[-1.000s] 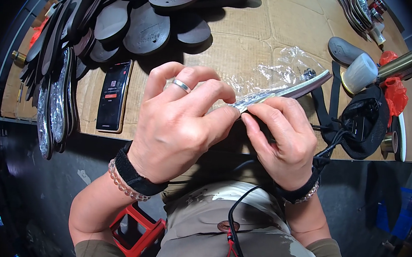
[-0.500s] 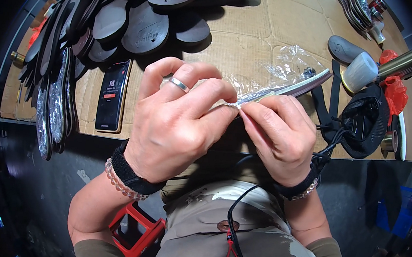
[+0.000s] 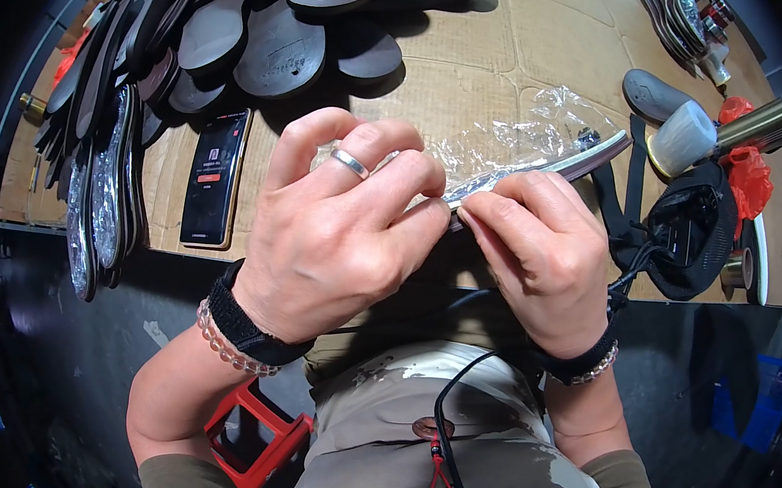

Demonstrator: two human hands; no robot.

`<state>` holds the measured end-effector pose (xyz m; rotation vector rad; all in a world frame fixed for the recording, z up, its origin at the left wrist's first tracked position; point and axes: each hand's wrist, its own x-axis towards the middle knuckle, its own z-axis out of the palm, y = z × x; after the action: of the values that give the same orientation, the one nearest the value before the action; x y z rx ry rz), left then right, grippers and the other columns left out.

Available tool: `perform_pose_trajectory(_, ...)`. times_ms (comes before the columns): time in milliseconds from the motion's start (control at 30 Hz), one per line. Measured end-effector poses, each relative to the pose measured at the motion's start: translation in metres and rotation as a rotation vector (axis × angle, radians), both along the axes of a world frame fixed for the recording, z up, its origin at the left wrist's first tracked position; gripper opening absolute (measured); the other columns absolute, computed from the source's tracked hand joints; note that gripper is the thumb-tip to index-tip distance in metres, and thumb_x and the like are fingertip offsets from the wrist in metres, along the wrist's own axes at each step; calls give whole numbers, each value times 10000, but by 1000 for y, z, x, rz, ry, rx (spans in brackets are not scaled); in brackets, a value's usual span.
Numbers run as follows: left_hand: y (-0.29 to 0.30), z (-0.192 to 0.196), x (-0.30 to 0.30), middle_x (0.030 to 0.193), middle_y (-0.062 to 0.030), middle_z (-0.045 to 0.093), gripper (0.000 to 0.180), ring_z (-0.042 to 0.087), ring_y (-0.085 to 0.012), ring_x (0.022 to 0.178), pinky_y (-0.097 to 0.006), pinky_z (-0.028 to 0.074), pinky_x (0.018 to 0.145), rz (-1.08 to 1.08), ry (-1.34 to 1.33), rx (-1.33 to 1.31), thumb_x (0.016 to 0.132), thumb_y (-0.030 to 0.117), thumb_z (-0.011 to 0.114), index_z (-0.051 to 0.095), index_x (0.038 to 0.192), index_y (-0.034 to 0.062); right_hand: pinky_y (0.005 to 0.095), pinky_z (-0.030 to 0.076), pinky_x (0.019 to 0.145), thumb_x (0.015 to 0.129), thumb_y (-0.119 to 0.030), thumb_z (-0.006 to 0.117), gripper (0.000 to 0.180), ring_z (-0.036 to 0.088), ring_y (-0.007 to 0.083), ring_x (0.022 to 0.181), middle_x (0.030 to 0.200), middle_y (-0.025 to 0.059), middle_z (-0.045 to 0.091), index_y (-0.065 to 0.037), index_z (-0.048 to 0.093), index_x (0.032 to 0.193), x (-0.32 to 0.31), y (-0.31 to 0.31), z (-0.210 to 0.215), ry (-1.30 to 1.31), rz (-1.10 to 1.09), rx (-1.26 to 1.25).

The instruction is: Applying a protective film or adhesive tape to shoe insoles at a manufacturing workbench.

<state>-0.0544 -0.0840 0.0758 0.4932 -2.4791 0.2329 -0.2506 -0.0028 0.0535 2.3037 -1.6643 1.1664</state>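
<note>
A long, thin, layered shoe sole (image 3: 597, 156) with a pale edge lies tilted over the near part of the table, partly under clear crinkled plastic film (image 3: 524, 130). My left hand (image 3: 342, 216), a ring on one finger, is closed, thumb and forefinger pinching at the sole's near end. Close beside it, my right hand (image 3: 545, 259) is also closed, its fingertips pinched on the film along the sole's edge. A small gap separates the two sets of fingertips. My left hand hides the rest of the sole's near end.
Dark grey soles (image 3: 283, 50) are heaped at the far left, several film-wrapped ones (image 3: 114, 189) overhanging the table's front edge. A phone (image 3: 215, 180) lies left of my hands. To the right are a black pouch (image 3: 689, 230), a white roll (image 3: 685, 139) and a metal cylinder (image 3: 765, 125).
My right hand has shifted slightly right and down, opening a small gap from my left fingertips. More of the sole's edge shows between them. My left hand has barely moved.
</note>
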Motion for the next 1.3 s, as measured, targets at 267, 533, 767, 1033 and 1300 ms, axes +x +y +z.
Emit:
perform_pose_trajectory(267, -2, 5, 4, 1042, -78, 722, 213, 666, -289, 1080, -415, 450, 983, 154, 43, 313, 861, 94, 775, 752, 1072, 96, 382, 531, 680, 802, -36, 785, 147, 641, 273, 797, 874, 77, 629, -39, 705, 925, 1, -2, -3, 0, -2, -28)
perform_pose_trajectory(533, -17, 7, -4, 837, -211, 715, 341, 674, -352, 787, -457, 530, 754, 217, -168, 795, 1029, 268, 661, 752, 975, -57, 379, 523, 662, 767, -4, 815, 207, 637, 271, 765, 852, 72, 633, -44, 739, 956, 3, 0, -11, -69, -36, -90)
perform_pose_trajectory(767, -32, 9, -8, 705, -21, 605, 364, 510, -63, 684, -288, 458, 599, 190, -210, 1309, 1065, 284, 660, 712, 960, -61, 386, 513, 654, 779, 9, 811, 200, 623, 277, 748, 832, 79, 618, -37, 741, 961, 6, 1, -13, -77, -53, -101)
perform_pose_trajectory(1033, -35, -5, -4, 750, 53, 568, 268, 475, -23, 716, -240, 431, 599, 61, -65, 1350, 1060, 215, 678, 688, 966, -36, 385, 516, 642, 771, 37, 822, 216, 623, 289, 716, 814, 94, 631, -33, 737, 956, 9, 0, -15, -119, -87, -138)
perform_pose_trajectory(1300, -34, -4, -4, 761, 50, 562, 248, 477, -28, 718, -242, 440, 612, 83, -46, 1315, 1074, 189, 648, 662, 965, -34, 384, 513, 643, 768, 41, 820, 216, 624, 289, 720, 814, 95, 622, -33, 738, 954, 9, 1, -16, -113, -84, -126)
